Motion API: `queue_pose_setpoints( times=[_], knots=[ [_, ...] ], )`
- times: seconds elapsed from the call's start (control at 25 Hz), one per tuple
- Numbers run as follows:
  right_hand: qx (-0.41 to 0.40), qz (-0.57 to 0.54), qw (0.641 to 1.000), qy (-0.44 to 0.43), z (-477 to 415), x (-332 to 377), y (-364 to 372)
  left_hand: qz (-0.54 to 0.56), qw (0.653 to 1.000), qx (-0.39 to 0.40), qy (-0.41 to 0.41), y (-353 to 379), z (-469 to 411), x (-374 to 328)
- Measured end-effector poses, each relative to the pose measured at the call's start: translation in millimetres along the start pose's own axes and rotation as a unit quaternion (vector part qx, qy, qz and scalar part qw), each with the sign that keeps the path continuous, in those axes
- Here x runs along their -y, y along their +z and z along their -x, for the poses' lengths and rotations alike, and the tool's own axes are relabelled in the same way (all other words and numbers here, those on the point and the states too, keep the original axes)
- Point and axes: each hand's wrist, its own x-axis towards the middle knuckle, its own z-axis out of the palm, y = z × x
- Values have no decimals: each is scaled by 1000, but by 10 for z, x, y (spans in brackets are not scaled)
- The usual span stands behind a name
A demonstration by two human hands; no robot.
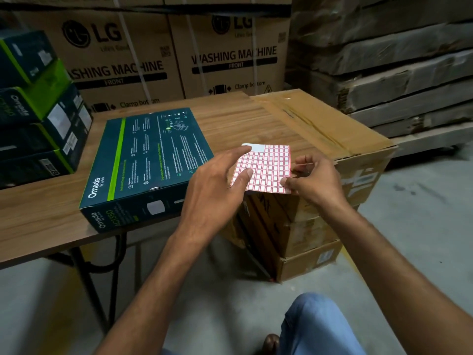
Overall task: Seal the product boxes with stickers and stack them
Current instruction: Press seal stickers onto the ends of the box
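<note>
A dark green Omada product box (143,160) lies flat on the wooden table (46,208), its near end at the table's front edge. To its right a sheet of red-bordered stickers (268,165) is held above the table's right end. My right hand (312,180) pinches the sheet's right edge between thumb and fingers. My left hand (217,185) has its fingers stretched out, with the thumb and index fingertip touching the sheet's left side. A stack of several matching green boxes (38,103) stands at the table's far left.
A stack of brown cartons (320,139) stands against the table's right end. Large washing machine cartons (163,57) line the back. Wrapped flat packs (396,67) are piled at the right. Grey floor and my knee in blue trousers (317,326) lie below.
</note>
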Motion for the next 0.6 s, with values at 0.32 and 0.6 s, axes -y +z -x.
queue_pose_setpoints(
  times=[0.32,0.6],
  knots=[
    [147,-162,975,-30,474,323,-452,293,932,-65,-205,-270,-2,-95],
    [263,-130,951,-98,799,403,-505,430,872,-72,-224,-466,131,-197]
  ],
)
